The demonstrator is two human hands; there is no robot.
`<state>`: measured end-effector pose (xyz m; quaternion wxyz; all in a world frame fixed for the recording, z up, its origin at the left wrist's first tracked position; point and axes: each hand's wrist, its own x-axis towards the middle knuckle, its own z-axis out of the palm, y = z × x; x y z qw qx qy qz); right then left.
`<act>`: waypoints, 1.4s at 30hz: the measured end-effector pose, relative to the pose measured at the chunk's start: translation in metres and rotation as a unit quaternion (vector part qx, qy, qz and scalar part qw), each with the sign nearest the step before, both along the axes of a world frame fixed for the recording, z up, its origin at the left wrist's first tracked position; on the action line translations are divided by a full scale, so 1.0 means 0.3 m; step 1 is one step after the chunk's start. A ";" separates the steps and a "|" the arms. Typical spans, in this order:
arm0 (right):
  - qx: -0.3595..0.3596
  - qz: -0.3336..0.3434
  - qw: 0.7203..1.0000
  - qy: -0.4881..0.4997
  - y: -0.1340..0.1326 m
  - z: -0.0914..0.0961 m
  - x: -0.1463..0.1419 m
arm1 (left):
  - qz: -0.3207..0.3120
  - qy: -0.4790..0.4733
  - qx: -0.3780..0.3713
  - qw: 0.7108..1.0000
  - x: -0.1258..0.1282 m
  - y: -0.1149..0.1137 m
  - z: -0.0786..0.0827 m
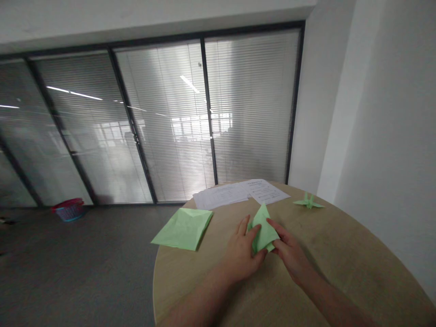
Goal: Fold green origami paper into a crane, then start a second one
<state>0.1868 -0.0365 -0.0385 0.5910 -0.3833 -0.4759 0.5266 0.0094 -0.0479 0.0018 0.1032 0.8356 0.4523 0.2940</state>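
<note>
A folded piece of green origami paper is held between my hands above the round table, its pointed corner turned away from me. My left hand is on its left side, with a fingertip pressing its face and the thumb at its lower edge. The right edge is pinched between the thumb and fingers of my right hand. Some layers of the fold are hidden behind the fingers. To the left lies a creased green paper sheet, reaching past the table's edge. A green origami crane stands at the right.
Printed white sheets lie at the far side of the wooden table. Behind stands a glass partition with blinds, and a white wall is on the right. A pink and blue basket sits on the grey floor at left.
</note>
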 end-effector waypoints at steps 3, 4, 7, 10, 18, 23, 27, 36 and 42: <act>-0.014 -0.010 0.999 0.034 0.002 0.002 0.004 | -0.005 -0.051 -0.016 0.999 -0.002 0.001 -0.004; -0.019 -0.009 0.998 0.055 0.003 0.005 0.005 | -0.006 -0.080 -0.027 0.996 -0.004 0.008 -0.010; -0.028 -0.009 0.993 0.116 0.004 0.019 0.006 | -0.009 -0.192 -0.070 0.979 -0.009 0.046 -0.036; -0.034 -0.013 0.988 0.153 0.004 0.037 0.008 | -0.034 -0.318 -0.152 0.935 -0.008 0.084 -0.055; -0.048 -0.001 0.981 0.188 0.010 0.051 0.019 | -0.138 -0.466 -0.287 0.826 0.003 0.074 -0.025; -0.040 0.012 0.983 0.179 0.011 0.046 0.023 | -0.147 -0.460 -0.286 0.828 0.001 0.070 -0.014; -0.039 0.011 0.982 0.183 0.007 0.054 0.023 | -0.164 -0.461 -0.295 0.821 -0.004 0.074 -0.015; -0.053 0.012 0.985 0.164 0.003 0.049 0.029 | -0.149 -0.445 -0.278 0.839 -0.005 0.079 -0.026; -0.052 0.018 0.991 0.123 -0.007 0.051 0.024 | -0.110 -0.434 -0.245 0.860 -0.002 0.100 -0.048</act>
